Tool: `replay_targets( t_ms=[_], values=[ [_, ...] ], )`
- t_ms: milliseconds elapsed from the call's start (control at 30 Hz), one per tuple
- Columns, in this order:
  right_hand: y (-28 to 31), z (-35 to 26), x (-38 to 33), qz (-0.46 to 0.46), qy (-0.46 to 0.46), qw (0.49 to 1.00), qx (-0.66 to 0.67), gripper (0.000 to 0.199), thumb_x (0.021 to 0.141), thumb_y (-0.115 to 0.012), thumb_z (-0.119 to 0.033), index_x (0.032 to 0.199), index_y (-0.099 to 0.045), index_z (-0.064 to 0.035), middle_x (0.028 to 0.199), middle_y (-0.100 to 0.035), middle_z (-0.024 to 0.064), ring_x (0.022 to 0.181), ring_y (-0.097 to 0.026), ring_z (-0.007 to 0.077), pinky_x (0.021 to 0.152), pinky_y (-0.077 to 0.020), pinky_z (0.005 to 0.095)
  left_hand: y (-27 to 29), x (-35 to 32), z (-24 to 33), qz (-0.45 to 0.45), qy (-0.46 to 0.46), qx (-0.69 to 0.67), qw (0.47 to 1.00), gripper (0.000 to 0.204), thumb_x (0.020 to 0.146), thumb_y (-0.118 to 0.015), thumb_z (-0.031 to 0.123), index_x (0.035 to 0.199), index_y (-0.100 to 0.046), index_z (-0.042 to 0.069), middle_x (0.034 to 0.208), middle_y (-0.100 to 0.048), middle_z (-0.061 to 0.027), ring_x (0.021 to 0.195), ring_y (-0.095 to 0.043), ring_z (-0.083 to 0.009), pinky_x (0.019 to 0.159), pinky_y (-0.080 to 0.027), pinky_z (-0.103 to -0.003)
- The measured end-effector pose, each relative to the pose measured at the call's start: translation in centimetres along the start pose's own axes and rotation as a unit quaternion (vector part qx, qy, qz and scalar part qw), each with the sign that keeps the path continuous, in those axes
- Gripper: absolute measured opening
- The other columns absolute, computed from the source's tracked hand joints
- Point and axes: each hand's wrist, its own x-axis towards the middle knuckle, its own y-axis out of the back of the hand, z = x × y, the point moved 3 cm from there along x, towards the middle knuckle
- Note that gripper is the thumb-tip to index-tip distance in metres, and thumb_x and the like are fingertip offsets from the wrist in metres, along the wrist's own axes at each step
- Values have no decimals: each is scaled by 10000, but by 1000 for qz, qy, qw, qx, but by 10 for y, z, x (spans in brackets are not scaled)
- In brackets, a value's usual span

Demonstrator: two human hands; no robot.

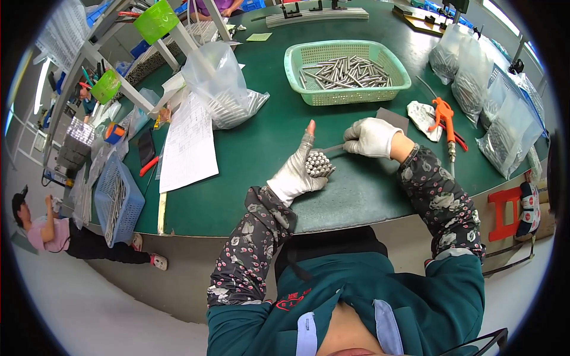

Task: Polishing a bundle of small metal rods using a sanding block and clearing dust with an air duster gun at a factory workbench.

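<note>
My left hand point(290, 177), in a white glove with the thumb tip bare, is wrapped round a bundle of short metal rods point(318, 165). Their round ends face up toward me. Just to the right, my gloved right hand point(374, 137) pinches a thin grey strip or rod point(335, 148), whose left end reaches close to the top of the bundle. Whether it touches the bundle I cannot tell. Beyond both hands stands a pale green basket point(356, 97) holding many loose metal rods point(347, 72). A dark square sheet point(392, 120) lies partly behind my right hand.
An orange air gun point(443, 114) and a white cloth point(423, 120) lie right. Clear bags of metal parts point(472, 77) line the right edge. At left are a bag of rods point(221, 89), paper sheets point(190, 145) and a blue basket point(127, 207). A person point(53, 228) is far left.
</note>
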Motion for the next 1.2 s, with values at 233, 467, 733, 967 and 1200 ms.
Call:
replay_targets(
  t_ms=[233, 467, 733, 967, 1200],
  values=[
    [1, 0, -6, -96, -51, 990, -92, 242, 741, -555, -271, 845, -652, -76, 848, -615, 129, 809, -575, 299, 731, -450, 374, 1, 1, 6, -8, 7, -26, 1000, 1070, 543, -700, 28, 1399, -72, 162, 1255, -361, -98, 1034, -437, -180, 929, -311, -263],
    [13, -53, -4, 183, 194, 963, 44, 152, 647, -634, -166, 768, -599, -80, 719, -549, 97, 767, -530, 276, 666, -420, 379, -9, -3, -10, -50, 163, -305, 937, 1116, 522, -701, -23, 1398, -44, 192, 1263, -379, -87, 1122, -398, -168, 962, -287, -268],
    [-10, -80, 6, 120, 207, 968, -70, 152, 637, -628, -184, 746, -585, -88, 713, -550, 84, 720, -535, 271, 648, -409, 366, -7, 10, 6, 29, -44, -294, 954, 498, 564, -673, -39, 1032, -545, 69, 865, -572, 25, 833, -517, -73, 1081, -69, -302],
    [-16, -86, 3, 179, 219, 956, -79, 76, 622, -607, -157, 667, -581, -101, 647, -562, 79, 644, -561, 262, 594, -425, 370, -22, 5, -10, 1, 101, -424, 900, 831, 582, -676, -37, 1297, -272, 91, 823, -546, 38, 789, -507, -38, 1033, -217, -228],
    [-15, -83, 8, 128, 168, 975, -61, 82, 614, -609, -152, 666, -565, -106, 676, -561, 59, 668, -551, 259, 599, -414, 359, -23, 7, -26, -49, 121, -378, 916, 980, 666, -654, 45, 1374, 20, 115, 783, -510, 53, 691, -507, -28, 918, -363, -202]
  ],
)
